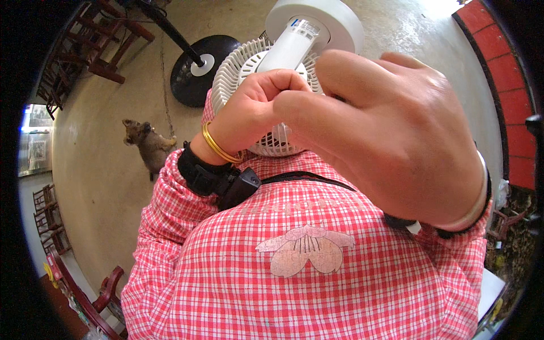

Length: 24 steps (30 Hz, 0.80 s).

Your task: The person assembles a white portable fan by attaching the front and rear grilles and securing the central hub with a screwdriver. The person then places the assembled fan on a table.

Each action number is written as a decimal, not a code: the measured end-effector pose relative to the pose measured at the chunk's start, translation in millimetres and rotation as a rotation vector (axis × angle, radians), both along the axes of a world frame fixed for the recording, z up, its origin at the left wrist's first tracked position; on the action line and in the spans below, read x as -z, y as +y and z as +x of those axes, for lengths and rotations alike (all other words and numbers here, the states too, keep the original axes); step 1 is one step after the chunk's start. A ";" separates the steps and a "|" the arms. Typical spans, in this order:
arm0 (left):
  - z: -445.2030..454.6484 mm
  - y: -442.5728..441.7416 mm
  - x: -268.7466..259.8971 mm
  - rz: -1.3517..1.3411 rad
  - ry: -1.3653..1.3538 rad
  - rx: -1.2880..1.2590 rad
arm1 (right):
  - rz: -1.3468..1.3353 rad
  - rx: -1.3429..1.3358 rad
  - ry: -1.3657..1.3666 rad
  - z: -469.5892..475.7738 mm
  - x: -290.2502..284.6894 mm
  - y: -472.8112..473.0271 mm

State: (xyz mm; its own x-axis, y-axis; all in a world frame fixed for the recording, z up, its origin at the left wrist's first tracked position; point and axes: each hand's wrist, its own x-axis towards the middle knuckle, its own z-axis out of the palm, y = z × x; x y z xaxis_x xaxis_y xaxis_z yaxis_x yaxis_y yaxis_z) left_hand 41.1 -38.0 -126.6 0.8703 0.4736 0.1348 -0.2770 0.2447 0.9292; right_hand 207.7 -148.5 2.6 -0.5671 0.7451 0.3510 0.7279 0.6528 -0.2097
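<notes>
A white fan (314,34) with a round base, a thick neck and a slatted cage lies across the person's lap, its base away from the body. Above its cage my left hand (259,106), with a gold bangle at the wrist, has its fingers curled and meets my right hand (395,127). The right hand is larger in view, closer to the camera, with its fingers bent. The hands hide part of the cage, and whether anything small is between the fingertips cannot be seen. Black straps with a small device (240,187) sit on the left wrist.
A small brown dog (148,142) is on the concrete floor at left. Beyond it stand a black round stand base (204,68) with a pole and dark wooden furniture (106,46). Red tiles (495,55) edge the floor at right. A dark red chair (78,293) is at lower left.
</notes>
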 end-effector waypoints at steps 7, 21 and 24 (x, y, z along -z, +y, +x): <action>-3.1 -3.5 -2.3 0.005 0.034 -0.013 | -0.132 0.004 0.001 -5.5 -16.6 -7.3; -8.0 -7.1 -16.5 -0.048 0.141 -0.015 | -0.086 0.146 -0.049 -1.4 -10.2 -13.0; -8.2 -9.7 -13.8 0.067 0.126 -0.057 | -0.054 0.089 0.084 0.1 -6.5 -9.1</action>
